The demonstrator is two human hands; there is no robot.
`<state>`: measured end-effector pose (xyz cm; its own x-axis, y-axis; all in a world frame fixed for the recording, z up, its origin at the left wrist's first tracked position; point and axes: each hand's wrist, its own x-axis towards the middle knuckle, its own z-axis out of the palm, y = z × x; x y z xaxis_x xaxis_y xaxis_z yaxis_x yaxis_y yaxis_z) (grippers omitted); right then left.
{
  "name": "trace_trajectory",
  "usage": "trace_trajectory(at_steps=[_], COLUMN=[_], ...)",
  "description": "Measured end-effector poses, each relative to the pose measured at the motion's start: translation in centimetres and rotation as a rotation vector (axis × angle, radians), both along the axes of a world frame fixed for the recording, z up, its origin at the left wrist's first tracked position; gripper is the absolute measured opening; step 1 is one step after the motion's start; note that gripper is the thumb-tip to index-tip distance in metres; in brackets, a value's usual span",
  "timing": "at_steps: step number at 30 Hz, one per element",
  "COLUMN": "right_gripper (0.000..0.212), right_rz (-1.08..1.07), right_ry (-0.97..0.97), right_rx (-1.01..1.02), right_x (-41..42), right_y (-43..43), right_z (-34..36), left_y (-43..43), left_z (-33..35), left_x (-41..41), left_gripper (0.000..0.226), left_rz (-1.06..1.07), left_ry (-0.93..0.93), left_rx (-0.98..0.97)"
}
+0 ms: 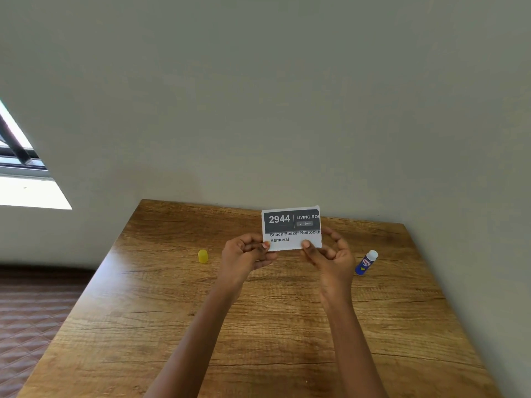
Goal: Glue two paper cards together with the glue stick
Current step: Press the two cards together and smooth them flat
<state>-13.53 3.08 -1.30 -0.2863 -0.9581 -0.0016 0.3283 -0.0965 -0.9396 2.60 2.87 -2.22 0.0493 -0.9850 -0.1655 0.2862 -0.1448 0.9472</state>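
Note:
A printed paper card with a dark header reading "2944" is held upright above the wooden table. A second card's edge shows just behind its top right corner. My left hand pinches the card's lower left corner. My right hand pinches the lower right edge, thumb on the front. The blue glue stick lies uncapped on the table to the right, its white tip exposed. Its yellow cap stands on the table to the left.
The table backs onto a plain grey-green wall. A window is at the far left. A brown quilted surface lies below the table's left edge.

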Motion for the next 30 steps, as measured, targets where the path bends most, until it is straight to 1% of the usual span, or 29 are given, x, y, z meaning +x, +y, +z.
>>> trace_trajectory(at_steps=[2,4,6,8,9,11,13,17,21,23,26,27,30], right_gripper=[0.047,0.048,0.049,0.049,0.048,0.046,0.041,0.031,0.017,0.017,0.021,0.020,0.005], right_rz=[-0.016,-0.030,-0.029,-0.013,-0.003,0.006,0.003,0.008,0.062,0.078,0.070,0.060,0.024], right_ry=[0.035,0.112,0.180,0.214,0.221,0.220,0.216,0.181,0.276,0.341,0.350,0.355,0.359], right_rx=[-0.006,-0.001,-0.006,-0.024,-0.034,-0.047,-0.041,-0.021,-0.016,-0.012,0.015,0.019,0.005], right_x=[0.0,0.2,0.5,0.8,0.9,0.9,0.7,-0.1,-0.5,-0.7,-1.0,-1.0,-1.2], right_y=[0.1,0.1,0.2,0.3,0.4,0.4,0.3,0.0,-0.2,-0.3,-0.8,-1.1,-1.7], right_z=[0.1,0.0,-0.1,-0.3,-0.3,-0.3,-0.4,-0.6,-1.0,-0.9,0.0,0.3,1.3], left_y=[0.0,0.0,0.2,0.3,0.4,0.4,0.3,0.1,-0.1,-0.1,0.1,0.1,0.1], left_z=[0.0,0.0,0.0,-0.3,-0.3,-0.4,-0.3,-0.4,-0.6,-0.7,-0.8,-1.0,-1.1], left_x=[-0.2,-0.7,-1.4,-2.0,-2.1,-1.9,-1.3,0.2,1.1,1.2,1.3,1.3,1.2], left_gripper=[0.020,0.033,0.037,0.032,0.030,0.030,0.029,0.021,0.018,0.019,0.017,0.016,0.017], left_rz=[-0.044,-0.085,-0.074,-0.017,0.009,0.014,-0.044,-0.166,-0.248,-0.267,-0.316,-0.334,-0.363], left_ry=[0.030,0.054,-0.025,-0.127,-0.141,-0.114,-0.098,-0.122,-0.183,-0.191,-0.247,-0.268,-0.295], left_rx=[0.000,-0.010,-0.038,-0.080,-0.092,-0.082,-0.058,-0.039,-0.015,-0.010,-0.008,-0.010,-0.010])
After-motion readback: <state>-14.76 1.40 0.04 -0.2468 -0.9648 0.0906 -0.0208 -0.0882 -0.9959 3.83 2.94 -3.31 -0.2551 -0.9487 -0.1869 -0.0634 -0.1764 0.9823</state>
